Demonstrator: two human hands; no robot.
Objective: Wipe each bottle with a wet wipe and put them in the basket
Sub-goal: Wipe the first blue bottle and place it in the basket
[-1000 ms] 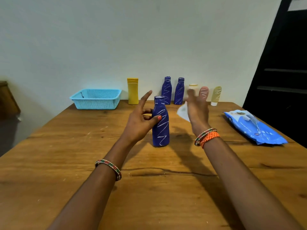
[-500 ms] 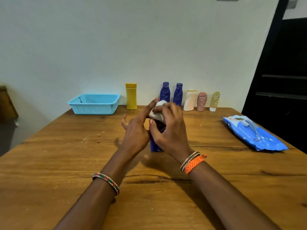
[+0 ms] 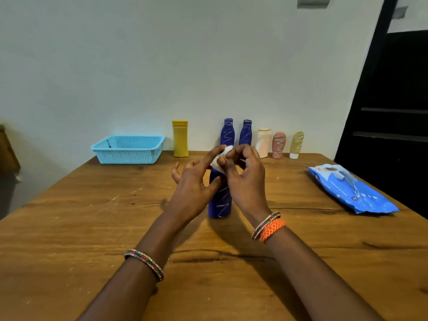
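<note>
A wooden worktop [image 3: 69,228] with visible grain, scratches and a dark crack fills the near scene. Behind it rises a plain pale wall [image 3: 162,66], evenly lit. High on the wall sits a grey switch plate [image 3: 313,0]. A dark doorway [image 3: 393,100] stands at the right. At the far left edge shows brown wooden furniture [image 3: 7,149].

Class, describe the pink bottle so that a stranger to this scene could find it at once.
Start at the wooden table and look along its far edge by the wall, where a row of bottles stands. Go to the right end of that row: the pink bottle is second from the end, between a white bottle and an olive bottle. It alone is pink, rounded on top, with a pale zigzag scribble.
</note>
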